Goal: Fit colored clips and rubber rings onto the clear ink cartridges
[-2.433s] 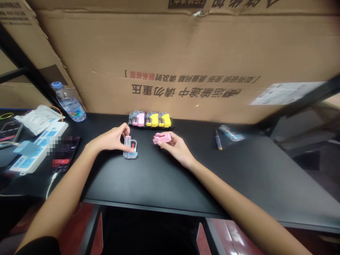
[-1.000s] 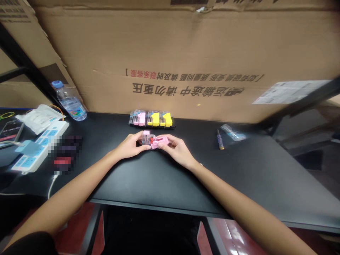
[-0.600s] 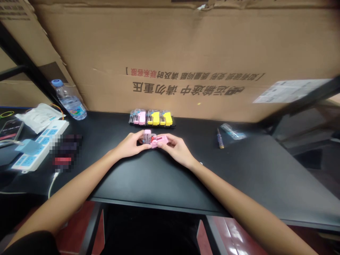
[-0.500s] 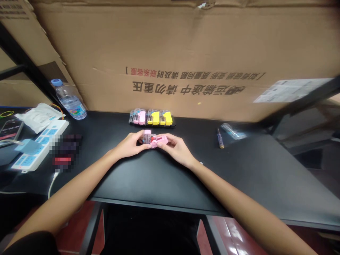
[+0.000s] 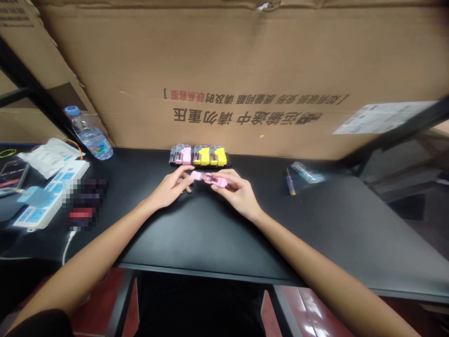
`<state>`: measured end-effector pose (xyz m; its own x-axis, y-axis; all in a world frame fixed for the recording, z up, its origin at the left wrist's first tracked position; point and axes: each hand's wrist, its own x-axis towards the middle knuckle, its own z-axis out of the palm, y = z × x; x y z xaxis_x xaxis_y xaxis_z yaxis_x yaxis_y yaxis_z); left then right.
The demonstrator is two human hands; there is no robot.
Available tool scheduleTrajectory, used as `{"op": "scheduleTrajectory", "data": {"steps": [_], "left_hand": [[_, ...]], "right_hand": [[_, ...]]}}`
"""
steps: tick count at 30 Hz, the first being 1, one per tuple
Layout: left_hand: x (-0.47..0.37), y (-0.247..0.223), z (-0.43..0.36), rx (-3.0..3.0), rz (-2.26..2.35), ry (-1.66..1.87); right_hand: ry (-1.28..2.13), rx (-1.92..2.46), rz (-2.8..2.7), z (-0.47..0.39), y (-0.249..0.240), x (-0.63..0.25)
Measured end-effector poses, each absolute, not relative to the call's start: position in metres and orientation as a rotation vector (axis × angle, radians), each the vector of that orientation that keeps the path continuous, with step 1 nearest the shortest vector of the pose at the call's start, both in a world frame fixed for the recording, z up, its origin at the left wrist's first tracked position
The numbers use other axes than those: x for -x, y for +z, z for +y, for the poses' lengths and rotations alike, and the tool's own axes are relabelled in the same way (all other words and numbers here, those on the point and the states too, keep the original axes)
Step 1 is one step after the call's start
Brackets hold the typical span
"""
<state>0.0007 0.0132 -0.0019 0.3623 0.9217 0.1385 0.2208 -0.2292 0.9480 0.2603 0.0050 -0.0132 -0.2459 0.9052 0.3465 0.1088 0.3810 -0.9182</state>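
A small pink toy gun (image 5: 216, 180) with a clear section is held up over the black table between my hands. My right hand (image 5: 238, 191) grips its pink right end between thumb and fingers. At the clear left end, my left hand (image 5: 171, 188) pinches lightly with thumb and forefinger, the other fingers hanging loose below. Just behind stand similar clear-cased toys in a row: a pink one (image 5: 185, 155) on the left and two yellow ones, a middle yellow toy (image 5: 203, 156) and a right yellow toy (image 5: 220, 156). Fine detail of the held piece is blurred.
To the left are a water bottle (image 5: 91, 138), a white package (image 5: 51, 155), a power strip (image 5: 52, 196) and a pixelated dark object (image 5: 86, 201) with a cable. A screwdriver (image 5: 290, 181) and clear plastic packaging (image 5: 308, 173) lie right. Cardboard (image 5: 245, 56) walls the back.
The pink toy gun has been turned, its clear end now showing narrower and edge-on. My left hand's grasp has loosened and shifted to its tip. The row behind stays put.
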Motion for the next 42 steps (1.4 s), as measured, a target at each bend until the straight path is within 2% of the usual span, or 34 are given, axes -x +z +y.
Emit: {"op": "scheduleTrajectory", "data": {"steps": [8,17,23,27,33,39,42], "left_hand": [[-0.003,0.001,0.016,-1.231,0.882,0.847],[-0.002,0.003,0.014,-1.317,0.899,0.816],[-0.006,0.001,0.013,-1.448,0.963,0.860],[-0.006,0.004,0.011,-1.562,0.956,0.854],[0.001,0.011,0.014,-1.492,1.063,0.928],[-0.006,0.008,0.009,-1.597,0.954,0.811],[-0.005,0.010,0.010,-1.557,0.985,0.816]], "right_hand": [[0.836,0.840,-1.819,-0.002,-0.011,-0.260],[1.073,0.944,-1.520,0.007,-0.011,-0.259],[1.227,0.990,-1.566,0.003,-0.009,-0.252],[1.203,0.994,-1.612,-0.001,-0.001,-0.252],[1.027,1.122,-1.332,0.010,-0.004,-0.263],[1.272,1.055,-1.608,-0.002,-0.004,-0.250],[1.216,1.075,-1.561,-0.001,0.000,-0.253]]}}
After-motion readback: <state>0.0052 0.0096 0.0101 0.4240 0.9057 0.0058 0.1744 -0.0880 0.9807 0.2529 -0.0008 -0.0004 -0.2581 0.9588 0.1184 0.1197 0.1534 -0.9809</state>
